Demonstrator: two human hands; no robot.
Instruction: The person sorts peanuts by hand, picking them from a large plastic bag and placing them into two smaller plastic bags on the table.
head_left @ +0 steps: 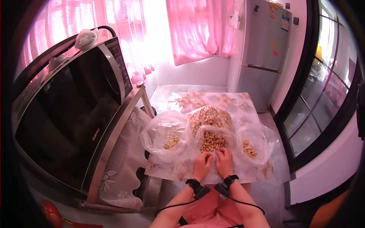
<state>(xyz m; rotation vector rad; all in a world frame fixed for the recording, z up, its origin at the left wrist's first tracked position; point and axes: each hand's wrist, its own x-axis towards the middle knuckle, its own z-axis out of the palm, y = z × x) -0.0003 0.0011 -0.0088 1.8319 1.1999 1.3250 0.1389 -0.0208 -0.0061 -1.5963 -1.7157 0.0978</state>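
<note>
Both hands meet at the near edge of the middle peanut bag: left hand and right hand have fingers curled together, seemingly pinching one peanut between them, though it is too small to confirm. Left of that bag lies a smaller bag, right another, all on the tabletop. Working close over the bag should keep pieces from scattering.

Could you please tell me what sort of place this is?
Most likely a home kitchen: a microwave at the left, a fridge in the corner, and a table with bags of peanuts.
</note>
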